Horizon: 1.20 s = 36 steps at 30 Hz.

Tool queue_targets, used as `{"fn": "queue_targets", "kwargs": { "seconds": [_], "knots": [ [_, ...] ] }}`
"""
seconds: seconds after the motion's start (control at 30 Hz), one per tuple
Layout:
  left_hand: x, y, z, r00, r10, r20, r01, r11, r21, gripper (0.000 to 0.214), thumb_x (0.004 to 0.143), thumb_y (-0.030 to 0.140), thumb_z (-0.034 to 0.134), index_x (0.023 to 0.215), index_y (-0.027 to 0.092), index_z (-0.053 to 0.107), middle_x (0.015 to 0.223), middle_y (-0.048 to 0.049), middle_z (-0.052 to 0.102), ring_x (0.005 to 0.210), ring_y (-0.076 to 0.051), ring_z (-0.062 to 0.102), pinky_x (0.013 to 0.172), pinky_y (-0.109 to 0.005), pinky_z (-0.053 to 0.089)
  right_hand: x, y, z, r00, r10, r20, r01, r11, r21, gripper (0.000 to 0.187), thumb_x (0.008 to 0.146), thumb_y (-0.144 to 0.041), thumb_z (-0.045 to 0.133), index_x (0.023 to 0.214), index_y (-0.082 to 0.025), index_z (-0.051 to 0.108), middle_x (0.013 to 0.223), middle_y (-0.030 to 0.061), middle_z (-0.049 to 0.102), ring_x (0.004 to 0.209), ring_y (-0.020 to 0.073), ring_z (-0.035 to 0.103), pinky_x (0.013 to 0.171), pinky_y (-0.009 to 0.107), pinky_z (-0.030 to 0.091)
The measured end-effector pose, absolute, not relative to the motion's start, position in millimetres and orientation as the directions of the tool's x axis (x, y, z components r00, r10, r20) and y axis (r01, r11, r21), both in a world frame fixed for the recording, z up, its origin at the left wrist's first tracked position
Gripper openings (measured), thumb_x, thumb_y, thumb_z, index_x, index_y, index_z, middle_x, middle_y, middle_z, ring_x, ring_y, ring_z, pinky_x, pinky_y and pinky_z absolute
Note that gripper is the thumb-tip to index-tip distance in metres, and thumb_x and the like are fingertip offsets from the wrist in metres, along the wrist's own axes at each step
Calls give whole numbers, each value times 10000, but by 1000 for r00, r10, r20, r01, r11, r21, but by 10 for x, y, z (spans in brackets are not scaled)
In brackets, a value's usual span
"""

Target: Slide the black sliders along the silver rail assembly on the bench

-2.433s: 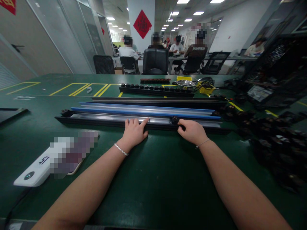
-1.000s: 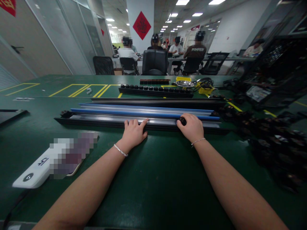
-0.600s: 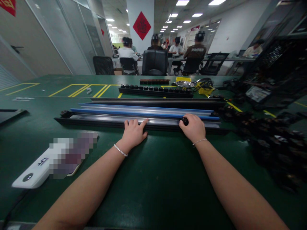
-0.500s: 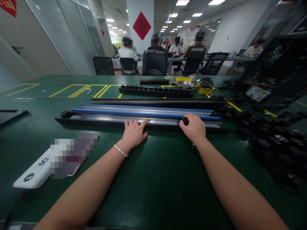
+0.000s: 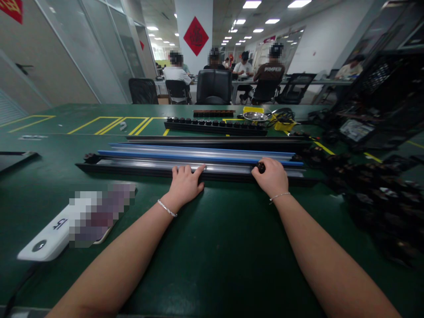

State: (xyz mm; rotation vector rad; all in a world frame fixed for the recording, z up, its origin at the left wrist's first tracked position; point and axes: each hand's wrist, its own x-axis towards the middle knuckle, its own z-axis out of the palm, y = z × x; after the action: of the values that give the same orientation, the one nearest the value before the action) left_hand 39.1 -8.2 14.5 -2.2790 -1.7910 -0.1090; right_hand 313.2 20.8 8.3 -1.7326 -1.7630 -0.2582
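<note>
head view: one green tabletop (image 5: 212, 265), yellow lines marked toward its far side. one heap of black parts (image 5: 387, 198), at the right, its pieces too dark to tell apart. one long black channel (image 5: 139, 171), lying crosswise before me, silvery along its inside. one blue-edged strip (image 5: 198, 153), nearly as long, just behind the channel. one dark rail (image 5: 215, 139), farther back, about parallel to both. one shorter black holder (image 5: 215, 128), beyond the rail, a row of black pieces along it. one white device (image 5: 54, 236), near me at the left, partly blurred out. my left hand (image 5: 186, 183), fingers spread, tips over the near edge of the channel, forefinger reaching onto the silvery part. my right hand (image 5: 271, 176), thumb and fingers pinching one small item. one metal dish (image 5: 255, 115), at the back, beside yellow trays (image 5: 253, 109). one small black piece (image 5: 261, 167), the item in that pinch, held at the channel, right of its middle; how it sits there i cannot tell.
</note>
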Motion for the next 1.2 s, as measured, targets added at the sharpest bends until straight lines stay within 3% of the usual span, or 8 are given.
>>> {"fn": "queue_targets", "kwargs": {
  "seconds": [1.2],
  "knots": [
    [392,-82,150,262,940,219,957,-224,-184,623,838,485,447,1412,314,277,1074,-126,544,1044,-317,492,947,-495,255,3319,192,114,202,823,531,943,-17,-332,186,710,-291,490,831,-193,593,888,103,629,882,262,531,749,373,426]
  ]
}}
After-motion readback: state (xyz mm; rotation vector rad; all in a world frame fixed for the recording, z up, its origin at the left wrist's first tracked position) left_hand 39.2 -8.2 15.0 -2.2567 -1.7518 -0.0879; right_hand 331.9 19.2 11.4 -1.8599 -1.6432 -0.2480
